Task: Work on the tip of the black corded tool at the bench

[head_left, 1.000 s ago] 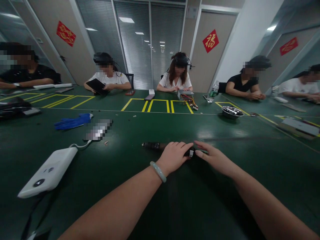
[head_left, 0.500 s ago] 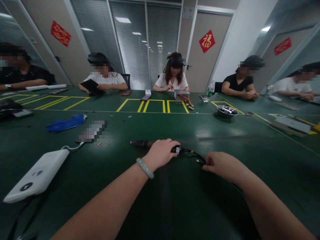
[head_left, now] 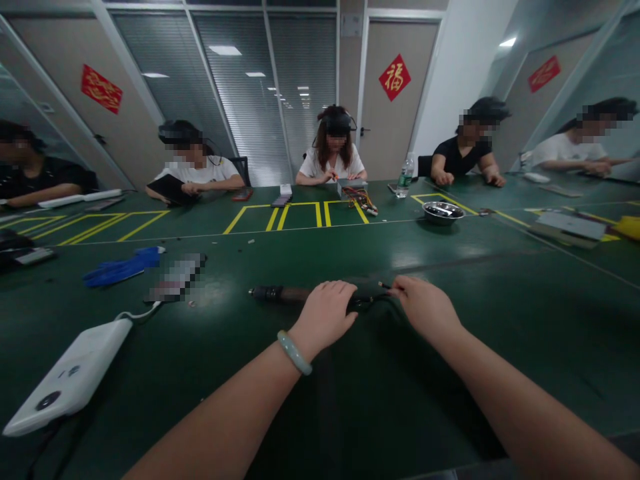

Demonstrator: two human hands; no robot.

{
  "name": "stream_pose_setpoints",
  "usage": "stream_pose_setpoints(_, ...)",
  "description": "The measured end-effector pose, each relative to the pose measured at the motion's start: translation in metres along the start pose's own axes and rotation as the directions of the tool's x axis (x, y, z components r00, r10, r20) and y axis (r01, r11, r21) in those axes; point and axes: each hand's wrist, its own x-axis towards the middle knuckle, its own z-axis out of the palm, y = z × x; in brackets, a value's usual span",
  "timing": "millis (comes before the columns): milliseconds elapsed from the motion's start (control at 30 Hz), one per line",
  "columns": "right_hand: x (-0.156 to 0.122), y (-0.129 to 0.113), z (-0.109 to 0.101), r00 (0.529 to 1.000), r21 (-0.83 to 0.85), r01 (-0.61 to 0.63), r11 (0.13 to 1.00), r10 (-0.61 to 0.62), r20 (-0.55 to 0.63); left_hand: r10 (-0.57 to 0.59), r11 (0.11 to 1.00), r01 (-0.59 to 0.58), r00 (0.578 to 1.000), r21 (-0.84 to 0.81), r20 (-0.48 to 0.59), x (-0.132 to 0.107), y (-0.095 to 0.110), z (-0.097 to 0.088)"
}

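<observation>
Bracelet (head_left: 295, 352): pale green, on my left wrist.
Left hand (head_left: 327, 313): palm down, pressing the dark tool (head_left: 280, 293) against the green table (head_left: 350, 400).
Right hand (head_left: 425, 308): just beside the left, fingertips pinching the tool's thin black cable (head_left: 384, 287).
White device (head_left: 65, 380): well to my left.
Blue gloves (head_left: 123, 268): farther left.
Steel bowl (head_left: 443, 213): far right, near co-workers.

head-worn camera looks forward and down, close over the green table (head_left: 320, 413).

From my feed: tool (head_left: 283, 293) lies mid-bench (head_left: 350, 400), power bank (head_left: 65, 377) toward the left edge, bowl (head_left: 443, 212) farther back right.
</observation>
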Motion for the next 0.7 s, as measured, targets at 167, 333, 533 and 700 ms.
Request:
stream_pose_setpoints(167, 0.007, -0.004, 0.005, 1.0, 0.14, 0.01, 0.99, -0.008, -0.02, -0.003, 1.0, 0.003, 1.0, -0.019, 0.017, 0.006, 0.0, 0.013)
stream_pose_setpoints(333, -0.001, -0.016, 0.013, 0.993, 0.148, 0.12, 0.982, -0.12, -0.007, 0.041, 0.998, -0.041, 0.999, -0.037, -0.012, 0.007, -0.007, 0.014)
stream_pose_setpoints(533, -0.007, -0.018, 0.018, 0.968, 0.047, 0.25, 0.967, -0.249, -0.038, 0.071, 0.994, -0.075, 0.996, -0.082, -0.047, 0.006, -0.008, 0.014)
stream_pose_setpoints(700, -0.007, -0.017, 0.022, 0.949, 0.014, 0.314, 0.949, -0.314, -0.037, 0.088, 0.99, -0.093, 0.995, -0.101, -0.053, 0.006, -0.011, 0.014)
